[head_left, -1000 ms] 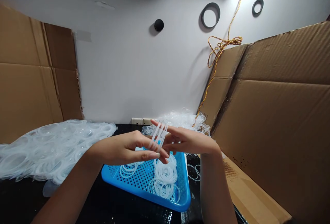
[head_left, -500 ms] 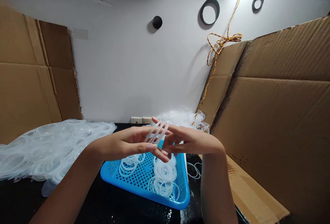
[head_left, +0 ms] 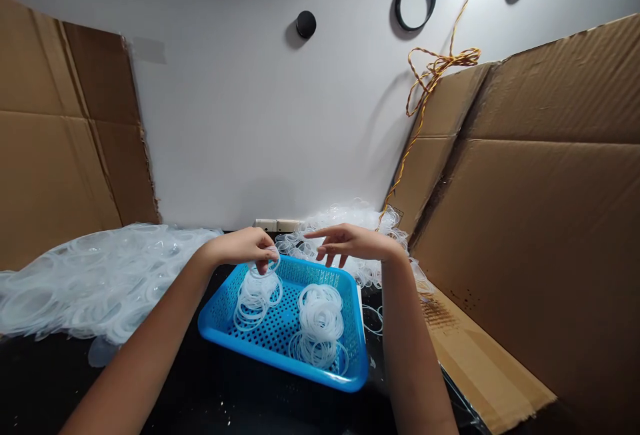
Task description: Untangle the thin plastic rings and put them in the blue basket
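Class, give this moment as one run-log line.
left hand: pinching thin translucent white rings | right hand: open, nothing visibly held | blue perforated plastic basket: two ring heaps inside

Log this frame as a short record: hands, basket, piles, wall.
left hand: grip closed on rings, count unclear, over basket
right hand: fingers spread, nothing visibly held, by back pile
basket: blue, left cluster and right cluster of rings
piles: left pile, back pile
wall: three black round items, one solid-looking

head view | worn on the head | facing forward and down | near the blue basket point(head_left: 280, 361), pale wall point(head_left: 250, 121) beyond
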{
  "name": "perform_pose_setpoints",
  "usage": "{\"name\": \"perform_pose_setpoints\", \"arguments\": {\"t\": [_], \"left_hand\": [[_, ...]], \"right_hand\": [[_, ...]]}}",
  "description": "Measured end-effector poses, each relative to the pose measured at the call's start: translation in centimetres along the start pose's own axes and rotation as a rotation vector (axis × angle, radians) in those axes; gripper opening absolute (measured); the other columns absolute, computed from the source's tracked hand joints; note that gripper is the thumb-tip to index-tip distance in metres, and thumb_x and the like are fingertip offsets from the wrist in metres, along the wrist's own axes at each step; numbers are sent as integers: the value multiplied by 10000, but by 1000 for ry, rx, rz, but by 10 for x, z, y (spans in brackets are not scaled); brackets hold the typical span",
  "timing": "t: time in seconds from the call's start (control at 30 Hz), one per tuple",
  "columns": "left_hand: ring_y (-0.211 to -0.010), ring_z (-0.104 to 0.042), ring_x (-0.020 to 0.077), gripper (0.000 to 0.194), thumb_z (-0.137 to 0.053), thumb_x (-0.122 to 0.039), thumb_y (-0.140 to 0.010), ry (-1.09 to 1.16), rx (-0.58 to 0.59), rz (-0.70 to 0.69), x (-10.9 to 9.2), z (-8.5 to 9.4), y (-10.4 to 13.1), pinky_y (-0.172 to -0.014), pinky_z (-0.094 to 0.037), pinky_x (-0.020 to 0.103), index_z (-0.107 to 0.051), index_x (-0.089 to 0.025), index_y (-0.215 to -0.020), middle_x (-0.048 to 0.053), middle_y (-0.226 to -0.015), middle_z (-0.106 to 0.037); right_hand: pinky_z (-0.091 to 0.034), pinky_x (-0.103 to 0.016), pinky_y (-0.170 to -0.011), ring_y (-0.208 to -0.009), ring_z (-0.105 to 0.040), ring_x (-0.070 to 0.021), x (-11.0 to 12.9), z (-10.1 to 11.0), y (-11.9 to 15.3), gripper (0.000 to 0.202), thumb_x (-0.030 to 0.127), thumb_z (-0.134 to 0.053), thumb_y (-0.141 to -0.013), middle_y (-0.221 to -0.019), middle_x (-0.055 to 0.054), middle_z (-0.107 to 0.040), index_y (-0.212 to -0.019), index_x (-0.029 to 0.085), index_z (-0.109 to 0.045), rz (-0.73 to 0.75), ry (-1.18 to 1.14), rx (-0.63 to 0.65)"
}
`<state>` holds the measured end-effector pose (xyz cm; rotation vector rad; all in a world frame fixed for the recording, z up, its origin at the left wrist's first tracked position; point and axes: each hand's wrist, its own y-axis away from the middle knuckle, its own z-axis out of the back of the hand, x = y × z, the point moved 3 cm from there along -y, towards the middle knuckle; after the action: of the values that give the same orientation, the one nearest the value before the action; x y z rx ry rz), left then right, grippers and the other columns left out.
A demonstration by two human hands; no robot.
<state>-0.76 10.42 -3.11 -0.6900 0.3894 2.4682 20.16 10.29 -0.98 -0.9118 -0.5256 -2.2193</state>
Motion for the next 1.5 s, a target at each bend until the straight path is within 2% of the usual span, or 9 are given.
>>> {"name": "perform_pose_setpoints", "arguments": {"t": [0.2, 0.33, 0.5, 0.67, 0.8, 0.93, 1.03, 1.17, 1.5], "left_hand": [[-669, -643, 228, 298, -496, -335, -740, -184, -78, 163, 36, -10, -29, -611, -427, 278, -661, -134, -594, 126, -707, -720], [-692, -640, 273, 295, -595, -394, -676, -303, -85, 217, 42, -12, -33, -587, -417, 301, -698, -122, -634, 173, -762, -720], [-869, -634, 317, 414, -506, -441, -777, -357, -94, 96, 7, -28, -29, -715, -438, 356, -713, -111, -918, 192, -965, -698], [-1121, -545, 213, 375, -544, -317, -794, -305, 89, -183, -43, -78, -27, -894, -414, 272, -602, -270, -1162, 28, -1251, -590], [-1252, -419, 266, 424, -582, -65, -704, -373, 149, -196, -57, -106, -29, -973, -370, 345, -649, -227, -1090, 95, -1364, -474], [-1294, -308, 400, 399, -663, -64, -637, -438, 203, -131, -56, -122, -39, -948, -378, 479, -680, -168, -1022, 182, -1412, -378], [-1297, -291, 414, 315, -659, -44, -638, -468, 224, -109, -57, -132, -49, -957, -354, 505, -698, -127, -939, 216, -1404, -371], [-1251, -398, 357, 257, -579, 24, -662, -457, 198, -136, -61, -134, -50, -971, -349, 447, -710, -121, -830, 200, -1329, -484], [-1098, -534, 256, 167, -603, -315, -776, -115, 46, -249, -48, -105, -38, -886, -393, 321, -707, -195, -825, 88, -1185, -615]], "right_hand": [[-551, -202, -574, -763, -655, -128, -5, 5, 3, 442, 254, -489, -892, -948, -114, -664, -1321, 152, -451, -42, -15, -44], [-551, -214, -581, -780, -655, -141, -4, 6, 4, 463, 277, -503, -885, -963, -125, -657, -1324, 141, -446, -33, -13, -42], [-540, -207, -562, -785, -654, -146, -4, 7, 7, 458, 286, -493, -893, -962, -120, -665, -1332, 163, -438, -42, -1, -58], [-542, -211, -582, -786, -653, -146, 0, 8, 13, 447, 259, -498, -891, -959, -113, -666, -1323, 154, -450, -55, -5, -86], [-540, -211, -580, -774, -654, -143, 1, 8, 17, 448, 266, -505, -888, -939, -102, -670, -1320, 160, -455, -31, -13, -93], [-538, -200, -572, -767, -651, -133, 0, 10, 20, 449, 267, -510, -887, -927, -95, -675, -1322, 171, -454, -23, -19, -109], [-537, -197, -566, -753, -651, -129, -1, 11, 20, 436, 264, -514, -887, -916, -91, -678, -1311, 173, -468, -27, -19, -119], [-539, -197, -568, -742, -651, -124, -2, 12, 20, 435, 257, -512, -889, -916, -88, -678, -1314, 175, -464, -22, -27, -118], [-539, -212, -588, -745, -652, -129, -4, 15, 24, 461, 297, -506, -891, -928, -103, -678, -1329, 168, -443, -22, -35, -134]]}}
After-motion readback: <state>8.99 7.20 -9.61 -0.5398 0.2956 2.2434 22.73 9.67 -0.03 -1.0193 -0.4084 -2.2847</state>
